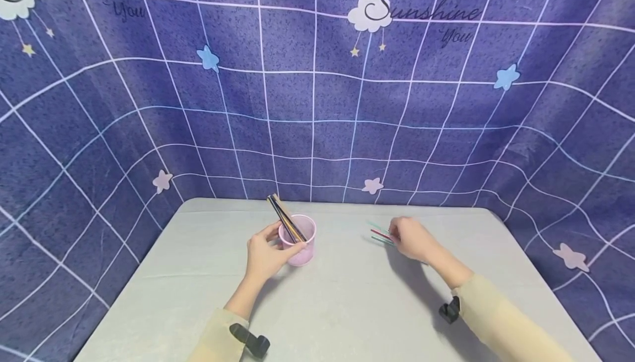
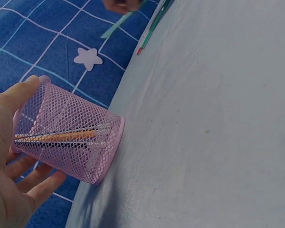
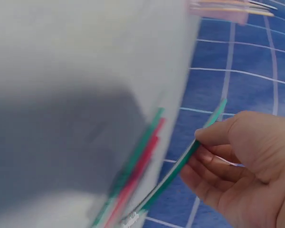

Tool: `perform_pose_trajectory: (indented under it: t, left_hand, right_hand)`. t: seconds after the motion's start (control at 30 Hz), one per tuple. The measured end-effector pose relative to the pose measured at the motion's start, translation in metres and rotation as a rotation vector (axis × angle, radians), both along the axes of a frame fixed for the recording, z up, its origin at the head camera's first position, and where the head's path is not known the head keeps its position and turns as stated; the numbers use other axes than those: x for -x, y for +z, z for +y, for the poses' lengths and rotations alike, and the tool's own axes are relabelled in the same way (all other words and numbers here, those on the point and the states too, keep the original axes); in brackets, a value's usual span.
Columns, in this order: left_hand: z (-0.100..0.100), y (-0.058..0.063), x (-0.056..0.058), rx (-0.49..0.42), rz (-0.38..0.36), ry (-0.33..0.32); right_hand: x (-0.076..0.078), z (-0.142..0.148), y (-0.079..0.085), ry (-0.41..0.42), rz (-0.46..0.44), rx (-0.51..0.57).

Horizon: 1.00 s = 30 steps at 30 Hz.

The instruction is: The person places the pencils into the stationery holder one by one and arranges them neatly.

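Observation:
A pink mesh pencil cup [image 1: 300,254] stands on the left part of the table, and my left hand [image 1: 265,254] holds it, thumb and fingers around its side. Several dark and yellow-tan pencils [image 1: 285,217] lean in the cup toward the left. Farther right, my right hand [image 1: 410,238] pinches a green pencil [image 3: 173,173] between thumb and fingers, raised over the table. Beneath that hand, a red pencil [image 3: 140,173] and another green pencil [image 3: 133,164] lie side by side on the table; they are blurred in the right wrist view.
The table [image 1: 327,307] has a pale grey cover. Behind it and at both sides hangs a blue-purple curtain [image 1: 337,97] with a grid of lines, stars and clouds. A dark wrist strap [image 1: 250,341] is on the left sleeve and another strap [image 1: 450,310] on the right.

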<state>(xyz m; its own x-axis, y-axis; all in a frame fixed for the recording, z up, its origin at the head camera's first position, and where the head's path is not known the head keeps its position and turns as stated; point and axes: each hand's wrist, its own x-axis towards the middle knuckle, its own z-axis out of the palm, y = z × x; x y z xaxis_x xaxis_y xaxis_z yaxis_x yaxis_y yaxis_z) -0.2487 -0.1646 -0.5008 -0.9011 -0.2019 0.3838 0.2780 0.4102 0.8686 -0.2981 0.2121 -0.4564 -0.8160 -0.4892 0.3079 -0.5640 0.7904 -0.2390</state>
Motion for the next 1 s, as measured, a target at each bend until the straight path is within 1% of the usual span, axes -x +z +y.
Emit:
perform_pose_trajectory:
  t: [0.17,0.27,0.43,0.53,0.63,0.77,0.9,1.0]
  left_hand:
    - [0.001,0.0,0.0,0.002,-0.003,-0.002]
    - [0.001,0.0,0.001,0.002,0.003,-0.006]
    - [0.001,0.001,0.002,0.014,0.01,-0.012]
    - [0.0,0.001,0.003,0.02,0.006,-0.012]
    - [0.0,0.0,0.005,0.023,0.009,-0.014]
    - [-0.001,0.0,0.005,0.026,0.014,-0.02]
    - [-0.002,0.0,0.004,0.03,0.014,-0.014]
    - [-0.002,-0.001,0.004,0.037,0.015,-0.013]
  right_hand:
    - [0.008,-0.013,0.031,0.0,0.029,0.116]
    - [0.009,-0.026,0.049,-0.01,0.023,0.183]
    - [0.01,-0.054,0.071,-0.019,0.002,0.312]
    - [0.009,-0.073,0.082,0.01,-0.003,0.405]
    - [0.007,-0.091,0.09,0.066,-0.015,0.506]
    - [0.006,-0.112,0.096,0.124,-0.04,0.605]
    - [0.004,-0.13,0.098,0.177,-0.059,0.653]
    - [0.002,-0.142,0.097,0.218,-0.067,0.666]
